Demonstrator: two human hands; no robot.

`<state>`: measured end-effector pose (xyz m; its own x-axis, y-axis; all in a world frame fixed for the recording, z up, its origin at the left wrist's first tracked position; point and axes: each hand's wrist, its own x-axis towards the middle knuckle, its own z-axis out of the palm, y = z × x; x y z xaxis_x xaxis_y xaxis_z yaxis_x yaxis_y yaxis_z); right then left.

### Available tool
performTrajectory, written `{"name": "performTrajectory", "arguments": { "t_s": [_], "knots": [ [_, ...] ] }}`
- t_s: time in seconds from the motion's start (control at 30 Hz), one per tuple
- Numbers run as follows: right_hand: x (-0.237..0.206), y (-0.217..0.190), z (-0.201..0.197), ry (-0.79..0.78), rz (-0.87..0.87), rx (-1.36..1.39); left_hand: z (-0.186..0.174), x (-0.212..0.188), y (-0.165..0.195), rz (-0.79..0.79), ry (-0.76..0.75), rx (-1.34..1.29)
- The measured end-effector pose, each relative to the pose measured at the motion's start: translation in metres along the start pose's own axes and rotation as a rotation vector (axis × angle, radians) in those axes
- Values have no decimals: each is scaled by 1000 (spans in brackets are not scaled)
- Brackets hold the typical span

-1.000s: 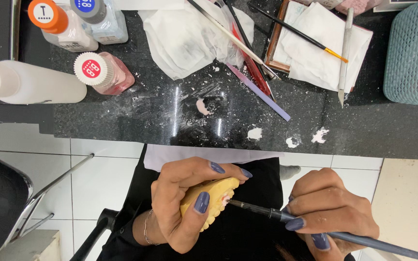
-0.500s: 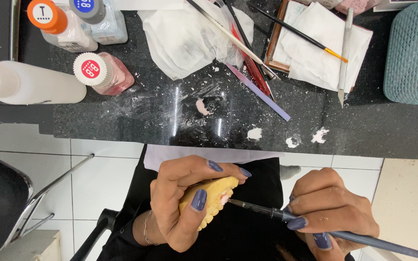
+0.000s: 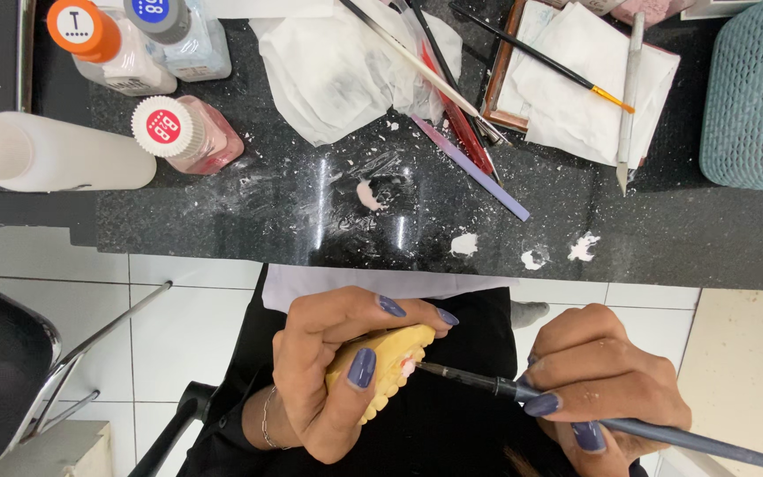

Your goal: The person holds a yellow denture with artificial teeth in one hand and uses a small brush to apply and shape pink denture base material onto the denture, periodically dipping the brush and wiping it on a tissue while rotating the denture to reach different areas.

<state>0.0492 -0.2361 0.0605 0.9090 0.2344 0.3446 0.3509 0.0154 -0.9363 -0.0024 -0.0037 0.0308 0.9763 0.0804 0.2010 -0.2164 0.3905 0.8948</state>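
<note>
This looks like a dental laboratory workbench. A yellow plaster dental cast (image 3: 381,367) with a row of teeth is being worked with a fine brush (image 3: 576,415). The dark speckled stone surface (image 3: 311,221) is dusted with white powder and dabs of pink and white paste (image 3: 368,194). On it stand capped liquid bottles (image 3: 183,132), crumpled tissues (image 3: 346,66), several thin brushes (image 3: 545,57) and a slim metal carving tool (image 3: 629,97). White floor tiles (image 3: 161,327) show below.
</note>
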Motion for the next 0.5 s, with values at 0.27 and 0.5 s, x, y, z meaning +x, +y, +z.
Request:
{"name": "performTrajectory", "arguments": {
  "t_s": [0.27,0.5],
  "knots": [
    [-1,1,2,0,-10,12,0,-1,2,-16,-7,-14],
    [-3,3,1,0,-14,13,-1,0,1,0,-14,-22]
  ]
}}
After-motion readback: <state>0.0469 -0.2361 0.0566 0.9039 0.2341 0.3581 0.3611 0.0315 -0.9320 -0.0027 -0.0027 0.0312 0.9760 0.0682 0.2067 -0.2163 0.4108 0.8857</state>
